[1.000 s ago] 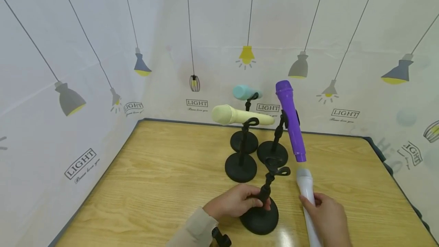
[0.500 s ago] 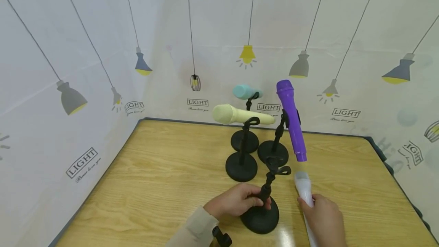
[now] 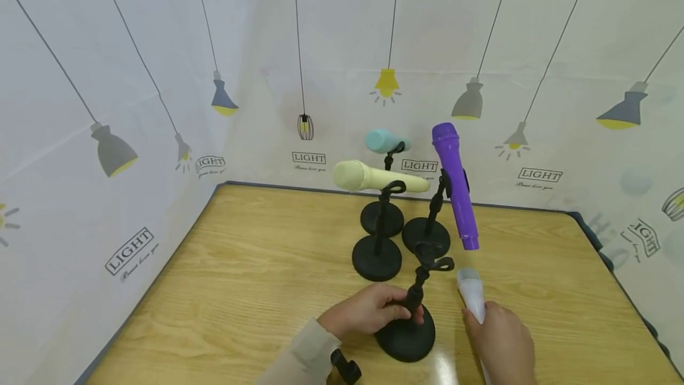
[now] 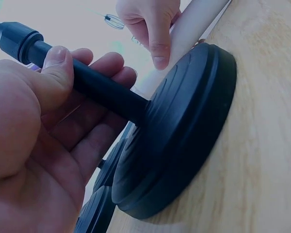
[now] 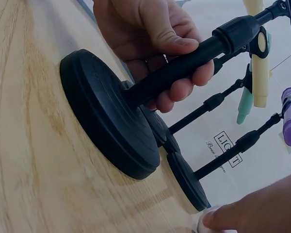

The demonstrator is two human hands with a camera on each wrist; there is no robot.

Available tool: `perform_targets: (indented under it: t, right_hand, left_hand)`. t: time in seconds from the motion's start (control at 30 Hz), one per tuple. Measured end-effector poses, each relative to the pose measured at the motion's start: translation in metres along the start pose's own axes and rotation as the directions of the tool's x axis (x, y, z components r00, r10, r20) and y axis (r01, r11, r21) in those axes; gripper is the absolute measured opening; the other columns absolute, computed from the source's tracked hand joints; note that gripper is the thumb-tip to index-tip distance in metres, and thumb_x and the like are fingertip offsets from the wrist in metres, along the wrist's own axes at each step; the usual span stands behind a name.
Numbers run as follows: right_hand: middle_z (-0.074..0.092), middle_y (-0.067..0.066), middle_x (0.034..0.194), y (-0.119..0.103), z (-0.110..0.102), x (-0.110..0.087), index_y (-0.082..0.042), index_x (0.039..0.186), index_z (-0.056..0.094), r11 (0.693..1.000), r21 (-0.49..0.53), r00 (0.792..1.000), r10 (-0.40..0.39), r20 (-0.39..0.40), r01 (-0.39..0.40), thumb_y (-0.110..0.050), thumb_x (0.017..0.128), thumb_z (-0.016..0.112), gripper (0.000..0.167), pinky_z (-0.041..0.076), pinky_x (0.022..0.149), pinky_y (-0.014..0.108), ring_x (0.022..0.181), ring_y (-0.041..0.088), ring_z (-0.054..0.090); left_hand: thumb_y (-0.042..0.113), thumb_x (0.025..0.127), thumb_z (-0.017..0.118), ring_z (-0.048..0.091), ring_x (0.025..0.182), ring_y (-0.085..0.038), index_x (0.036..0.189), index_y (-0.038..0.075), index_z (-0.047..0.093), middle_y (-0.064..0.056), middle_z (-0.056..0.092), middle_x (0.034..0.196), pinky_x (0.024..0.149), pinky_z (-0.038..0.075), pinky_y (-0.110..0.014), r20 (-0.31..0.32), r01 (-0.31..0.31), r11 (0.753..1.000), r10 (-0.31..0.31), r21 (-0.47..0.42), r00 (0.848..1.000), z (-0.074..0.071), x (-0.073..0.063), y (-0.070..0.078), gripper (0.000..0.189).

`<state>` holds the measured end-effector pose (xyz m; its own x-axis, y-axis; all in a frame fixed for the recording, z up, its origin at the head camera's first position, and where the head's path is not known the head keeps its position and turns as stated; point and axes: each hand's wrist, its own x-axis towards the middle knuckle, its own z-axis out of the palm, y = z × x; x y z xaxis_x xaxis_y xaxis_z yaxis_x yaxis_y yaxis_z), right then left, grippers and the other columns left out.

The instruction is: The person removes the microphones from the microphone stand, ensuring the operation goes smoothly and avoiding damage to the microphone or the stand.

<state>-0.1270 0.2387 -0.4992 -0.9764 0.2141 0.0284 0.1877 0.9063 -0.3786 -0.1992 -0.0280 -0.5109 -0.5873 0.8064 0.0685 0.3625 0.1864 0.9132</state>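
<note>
My left hand (image 3: pixel 369 312) grips the post of a black microphone stand (image 3: pixel 407 337) whose round base rests on the table. In the left wrist view the thumb and fingers wrap the stand's post (image 4: pixel 102 92) just above the base. The clip on top of that stand holds nothing. To the right, my right hand (image 3: pixel 502 340) holds a white microphone (image 3: pixel 472 296) by its body, head pointing away from me. The hand covers much of its handle. In the right wrist view only part of the right hand (image 5: pixel 257 208) shows at the lower corner.
Behind stand several more black stands, bearing a cream microphone (image 3: pixel 379 179), a light blue microphone (image 3: pixel 386 142) and a purple microphone (image 3: pixel 455 186). The purple one leans steeply near the white one. The wooden table (image 3: pixel 240 266) meets a printed backdrop (image 3: pixel 331 46) at its far edge.
My right hand has shifted the white microphone slightly left and drawn its head a little toward me. The left hand keeps its grip on the stand, which stays in place.
</note>
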Motion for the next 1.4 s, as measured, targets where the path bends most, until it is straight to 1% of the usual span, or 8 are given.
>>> perform_targets:
  t: [0.27, 0.43, 0.53, 0.63, 0.73, 0.87, 1.2, 1.4]
  right_hand:
    - [0.073, 0.036, 0.101, -0.002, -0.006, -0.008, 0.014, 0.106, 0.072, 0.999, 0.009, 0.991, -0.033, -0.13, 0.035, -0.032, 0.102, 0.07, 0.046, 0.059, 0.07, 0.066, 0.088, 0.056, 0.071]
    - [0.078, 0.028, 0.113, -0.017, -0.011, -0.017, 0.006, 0.113, 0.077, 0.964, 0.137, 0.906, -0.157, -0.392, 0.226, -0.014, 0.099, 0.075, 0.025, 0.061, 0.089, 0.059, 0.103, 0.05, 0.074]
    - [0.081, 0.015, 0.113, -0.031, -0.012, -0.022, -0.004, 0.117, 0.08, 0.87, 0.327, 0.872, -0.202, -0.446, 0.369, -0.003, 0.096, 0.078, 0.02, 0.062, 0.093, 0.028, 0.104, 0.024, 0.079]
    - [0.08, 0.006, 0.12, -0.048, -0.012, -0.026, -0.009, 0.126, 0.076, 0.712, 0.561, 0.892, -0.219, -0.395, 0.423, 0.002, 0.097, 0.077, 0.031, 0.052, 0.096, 0.006, 0.108, 0.001, 0.073]
    - [0.077, 0.0, 0.126, -0.062, -0.01, -0.029, -0.005, 0.133, 0.071, 0.56, 0.716, 0.909, -0.255, -0.33, 0.417, 0.007, 0.097, 0.076, 0.039, 0.055, 0.099, 0.012, 0.115, -0.003, 0.071]
    - [0.075, -0.009, 0.124, -0.076, -0.004, -0.03, 0.001, 0.132, 0.069, 0.471, 0.782, 0.91, -0.278, -0.307, 0.408, 0.01, 0.092, 0.079, 0.042, 0.057, 0.101, 0.015, 0.116, 0.0, 0.072]
    - [0.081, 0.001, 0.107, -0.094, 0.008, -0.03, -0.002, 0.108, 0.079, 0.464, 0.798, 0.923, -0.192, -0.334, 0.385, 0.011, 0.087, 0.084, 0.026, 0.059, 0.094, 0.016, 0.103, 0.001, 0.075]
    - [0.083, 0.013, 0.103, -0.095, 0.009, -0.03, -0.002, 0.105, 0.081, 0.464, 0.772, 0.9, -0.2, -0.386, 0.434, 0.016, 0.084, 0.082, 0.027, 0.059, 0.094, 0.015, 0.103, -0.001, 0.075]
  left_hand:
    - [0.02, 0.112, 0.059, 0.064, 0.133, -0.001, 0.126, 0.011, 0.077, 0.001, 0.077, 0.136, 0.12, 0.045, -0.024, 0.014, -0.005, 1.0, 0.005, 0.018, 1.0, -0.002, -0.001, -0.004, 0.024]
    - [0.023, 0.111, 0.062, 0.064, 0.132, -0.002, 0.128, 0.01, 0.076, -0.001, 0.076, 0.136, 0.119, 0.046, -0.024, 0.017, -0.016, 1.0, 0.017, -0.022, 1.0, -0.004, -0.003, -0.006, 0.026]
    - [0.022, 0.109, 0.068, 0.066, 0.126, 0.001, 0.13, 0.011, 0.076, 0.001, 0.078, 0.132, 0.114, 0.049, -0.022, 0.011, 0.011, 0.997, -0.011, -0.074, 1.0, -0.003, -0.005, -0.006, 0.025]
    - [0.02, 0.104, 0.074, 0.068, 0.122, 0.001, 0.131, 0.011, 0.075, 0.0, 0.078, 0.131, 0.11, 0.052, -0.022, -0.015, 0.028, 0.992, -0.03, -0.124, 0.999, -0.001, -0.004, -0.004, 0.028]
    - [0.018, 0.101, 0.079, 0.07, 0.117, 0.001, 0.132, 0.013, 0.074, -0.003, 0.079, 0.129, 0.107, 0.053, -0.022, -0.079, 0.024, 0.992, -0.034, -0.121, 0.996, 0.002, -0.004, -0.003, 0.031]
    - [0.017, 0.1, 0.08, 0.07, 0.114, 0.001, 0.133, 0.012, 0.074, -0.005, 0.078, 0.127, 0.104, 0.055, -0.022, -0.148, 0.015, 0.992, -0.033, -0.122, 0.988, 0.007, -0.005, -0.003, 0.034]
    - [0.013, 0.099, 0.08, 0.072, 0.111, 0.001, 0.125, 0.009, 0.077, -0.009, 0.08, 0.122, 0.102, 0.056, -0.021, -0.205, 0.007, 0.983, -0.045, -0.183, 0.978, 0.014, -0.005, -0.009, 0.027]
    - [0.01, 0.097, 0.081, 0.076, 0.105, -0.006, 0.117, 0.007, 0.08, -0.014, 0.081, 0.114, 0.097, 0.058, -0.021, -0.238, 0.003, 0.987, -0.042, -0.163, 0.97, 0.015, -0.003, -0.005, 0.02]
